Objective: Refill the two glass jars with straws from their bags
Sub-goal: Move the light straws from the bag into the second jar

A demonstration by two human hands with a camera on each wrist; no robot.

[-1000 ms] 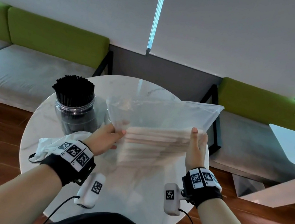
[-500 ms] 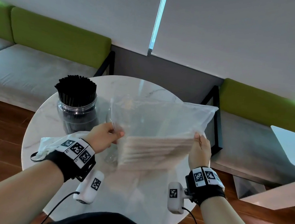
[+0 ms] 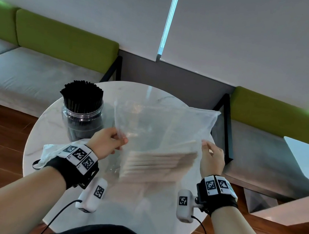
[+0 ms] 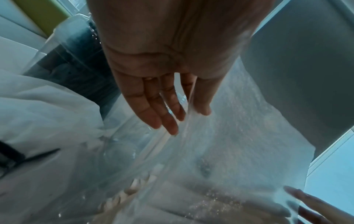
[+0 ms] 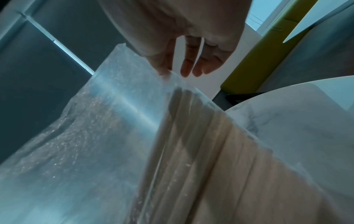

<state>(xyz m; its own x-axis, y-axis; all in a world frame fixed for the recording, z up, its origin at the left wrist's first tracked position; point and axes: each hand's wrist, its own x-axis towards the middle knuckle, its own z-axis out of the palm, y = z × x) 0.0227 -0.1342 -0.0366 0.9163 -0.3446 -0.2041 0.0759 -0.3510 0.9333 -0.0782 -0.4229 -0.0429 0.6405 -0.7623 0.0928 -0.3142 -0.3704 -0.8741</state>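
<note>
Left hand (image 3: 106,143) fingers (image 4: 168,109) pinch the clear bag (image 3: 159,129) edge; right hand (image 3: 212,160) fingers (image 5: 164,65) pinch the opposite edge.

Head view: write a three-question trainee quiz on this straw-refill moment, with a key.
1. True or false: the jar by the left hand holds black straws.
2. Multiple choice: the clear bag of pale straws is A) lying flat on the round table, B) held up by both hands, C) tucked inside the jar.
3. Short answer: which part of the bag does the right hand pinch?

Key
1. True.
2. B; the left hand pinches its left edge.
3. Its right edge, between the fingers and thumb.
</note>
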